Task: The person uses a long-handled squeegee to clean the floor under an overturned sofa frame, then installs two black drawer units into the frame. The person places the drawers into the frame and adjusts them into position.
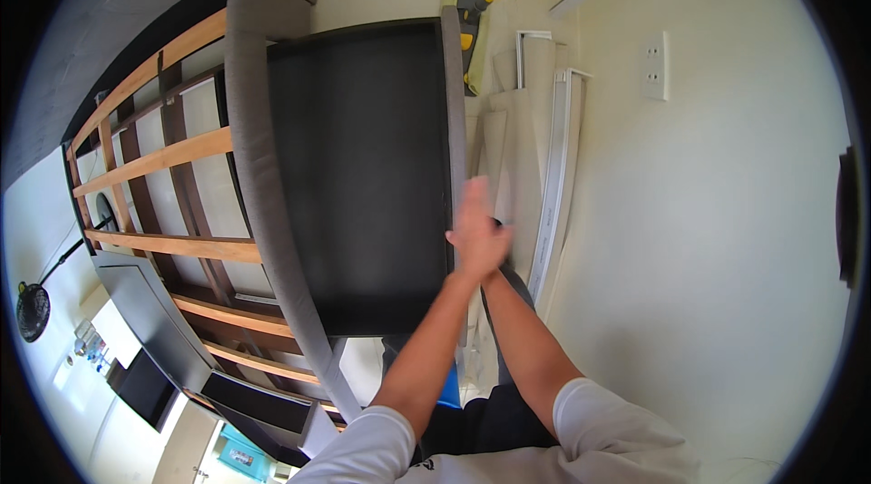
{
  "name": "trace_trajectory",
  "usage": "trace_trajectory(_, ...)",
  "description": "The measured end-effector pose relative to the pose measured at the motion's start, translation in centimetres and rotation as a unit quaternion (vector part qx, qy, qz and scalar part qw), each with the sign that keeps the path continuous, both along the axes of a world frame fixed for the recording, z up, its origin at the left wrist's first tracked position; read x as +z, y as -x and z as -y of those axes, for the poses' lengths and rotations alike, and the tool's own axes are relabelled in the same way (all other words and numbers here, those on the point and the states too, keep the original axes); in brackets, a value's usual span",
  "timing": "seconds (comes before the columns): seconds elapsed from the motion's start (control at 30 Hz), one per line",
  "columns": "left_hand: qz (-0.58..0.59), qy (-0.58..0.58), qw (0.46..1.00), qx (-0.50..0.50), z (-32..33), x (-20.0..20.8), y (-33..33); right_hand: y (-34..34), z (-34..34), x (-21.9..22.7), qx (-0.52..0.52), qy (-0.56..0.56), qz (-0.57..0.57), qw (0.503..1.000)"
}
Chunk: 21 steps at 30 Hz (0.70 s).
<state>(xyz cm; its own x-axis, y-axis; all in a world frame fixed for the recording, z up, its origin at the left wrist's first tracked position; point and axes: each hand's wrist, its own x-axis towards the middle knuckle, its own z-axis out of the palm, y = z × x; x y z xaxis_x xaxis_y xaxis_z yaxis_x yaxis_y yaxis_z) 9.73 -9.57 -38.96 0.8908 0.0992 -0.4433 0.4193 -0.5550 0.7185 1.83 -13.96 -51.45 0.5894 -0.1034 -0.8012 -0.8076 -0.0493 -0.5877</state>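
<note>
My left hand [471, 232] and my right hand [499, 253] are brought together in front of me, overlapping, with motion blur on the fingers. The left hand's fingers stretch forward, apart from its thumb, and no object shows in it. Most of the right hand is hidden behind the left, so its fingers cannot be made out. Just left of the hands is the grey padded edge [456, 112] of a bed frame, bordering a black flat panel [363, 176]. Whether either hand touches that edge is unclear.
A grey padded rail [259, 139] separates the panel from wooden slats [172, 157]. Beige boards or folded sheets [522, 139] with white edging stand along the right wall. A flat mop [470, 21] with a yellow handle leans at the far end. A wall socket [656, 67] is at right.
</note>
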Motion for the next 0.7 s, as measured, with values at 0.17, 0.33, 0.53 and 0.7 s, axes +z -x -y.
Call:
trace_trajectory(0.17, 0.004, -0.191, 0.969, 0.155, -13.4, -3.5, 10.7, -4.2, -2.8, 1.9, 0.156, 0.166, -0.076, 0.971)
trace_trajectory(0.33, -0.099, -0.279, 0.933, 0.207, -20.4, -3.1, 17.2, -4.2, -2.6, 1.4, 0.209, 0.218, -0.050, 0.952)
trace_trajectory(0.53, -0.148, -0.295, 0.918, 0.221, -23.2, -3.3, 20.5, -3.9, -2.2, 1.8, 0.242, 0.210, -0.028, 0.947)
trace_trajectory(0.7, -0.174, -0.297, 0.912, 0.225, -23.9, -3.4, 22.3, -1.9, -0.9, 3.5, 0.216, 0.204, -0.015, 0.955)
